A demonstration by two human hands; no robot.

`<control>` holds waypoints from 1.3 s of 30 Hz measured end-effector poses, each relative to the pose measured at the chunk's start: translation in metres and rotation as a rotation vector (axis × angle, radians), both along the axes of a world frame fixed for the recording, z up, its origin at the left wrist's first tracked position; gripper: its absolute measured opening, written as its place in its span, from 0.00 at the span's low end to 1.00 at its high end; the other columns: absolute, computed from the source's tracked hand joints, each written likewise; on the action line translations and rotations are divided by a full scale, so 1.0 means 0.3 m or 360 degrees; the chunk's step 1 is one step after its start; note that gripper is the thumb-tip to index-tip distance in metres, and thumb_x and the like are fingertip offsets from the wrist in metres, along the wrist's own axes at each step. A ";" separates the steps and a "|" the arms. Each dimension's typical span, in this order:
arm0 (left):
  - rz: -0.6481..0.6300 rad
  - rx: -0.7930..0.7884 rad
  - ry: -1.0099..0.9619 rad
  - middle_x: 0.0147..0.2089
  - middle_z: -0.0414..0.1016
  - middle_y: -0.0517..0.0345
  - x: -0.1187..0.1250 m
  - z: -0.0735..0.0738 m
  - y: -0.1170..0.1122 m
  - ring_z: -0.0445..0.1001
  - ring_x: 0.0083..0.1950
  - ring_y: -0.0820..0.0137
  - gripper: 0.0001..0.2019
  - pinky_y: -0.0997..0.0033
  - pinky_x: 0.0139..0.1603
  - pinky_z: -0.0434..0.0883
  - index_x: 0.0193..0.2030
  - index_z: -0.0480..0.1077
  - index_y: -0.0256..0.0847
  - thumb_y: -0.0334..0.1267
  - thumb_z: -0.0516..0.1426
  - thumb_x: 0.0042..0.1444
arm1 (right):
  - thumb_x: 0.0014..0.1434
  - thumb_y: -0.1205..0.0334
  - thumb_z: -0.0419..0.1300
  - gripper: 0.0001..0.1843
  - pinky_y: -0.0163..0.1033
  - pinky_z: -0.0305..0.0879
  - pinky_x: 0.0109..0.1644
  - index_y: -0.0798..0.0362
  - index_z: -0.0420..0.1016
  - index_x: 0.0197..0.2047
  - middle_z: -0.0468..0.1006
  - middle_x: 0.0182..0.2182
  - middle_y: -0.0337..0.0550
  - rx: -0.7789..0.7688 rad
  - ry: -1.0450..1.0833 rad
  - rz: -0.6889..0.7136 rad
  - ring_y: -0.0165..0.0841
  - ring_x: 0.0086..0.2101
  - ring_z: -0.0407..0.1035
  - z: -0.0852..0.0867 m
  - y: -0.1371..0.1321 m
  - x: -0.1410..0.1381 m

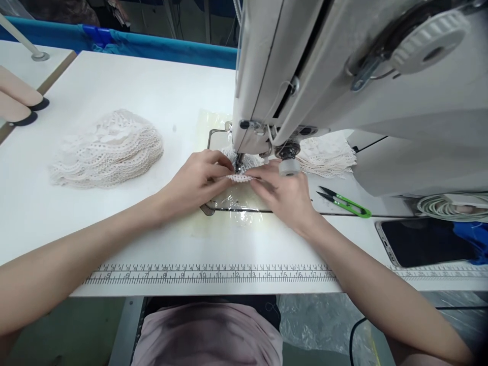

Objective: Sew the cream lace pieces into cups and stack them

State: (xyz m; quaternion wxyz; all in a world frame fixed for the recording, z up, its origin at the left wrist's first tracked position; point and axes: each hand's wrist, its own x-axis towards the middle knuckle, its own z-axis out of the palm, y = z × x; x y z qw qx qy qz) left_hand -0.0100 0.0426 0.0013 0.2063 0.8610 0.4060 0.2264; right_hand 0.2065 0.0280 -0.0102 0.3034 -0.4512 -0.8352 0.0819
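Note:
My left hand (200,178) and my right hand (286,194) meet under the head of a white sewing machine (343,76). Both pinch a small piece of white lace (240,178) that lies on the needle plate (213,140) right in front of the presser foot (238,163). The left fingers curl onto the lace's left end, while the right fingers press its right end flat. More lace shows behind the needle, partly hidden by the machine.
A pile of cream lace pieces (109,150) lies at the left of the white table (114,86). Further lace (330,155) sits behind the machine. Green thread snips (345,202) and a phone (423,243) lie to the right. A ruler strip (209,273) runs along the front edge.

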 end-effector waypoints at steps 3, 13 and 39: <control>0.0024 -0.0240 -0.0123 0.46 0.75 0.58 0.002 0.014 0.019 0.72 0.47 0.69 0.18 0.68 0.50 0.68 0.37 0.79 0.44 0.46 0.50 0.67 | 0.65 0.59 0.59 0.10 0.42 0.68 0.44 0.50 0.82 0.40 0.82 0.34 0.41 -0.0169 0.0144 -0.0048 0.35 0.35 0.75 -0.005 0.006 -0.006; -0.0151 0.0235 0.0118 0.49 0.76 0.54 -0.018 0.001 -0.014 0.72 0.52 0.63 0.14 0.54 0.59 0.64 0.41 0.80 0.46 0.42 0.52 0.67 | 0.64 0.64 0.58 0.09 0.48 0.67 0.50 0.50 0.82 0.40 0.84 0.37 0.41 -0.0062 0.0009 0.0141 0.36 0.38 0.75 0.006 -0.018 0.000; -0.0189 0.1029 0.0513 0.51 0.80 0.55 -0.014 -0.027 -0.040 0.77 0.56 0.63 0.12 0.46 0.63 0.63 0.53 0.72 0.41 0.31 0.51 0.68 | 0.66 0.67 0.57 0.11 0.46 0.69 0.52 0.51 0.81 0.42 0.84 0.37 0.40 0.0353 -0.0356 0.0133 0.33 0.38 0.75 -0.008 -0.007 0.002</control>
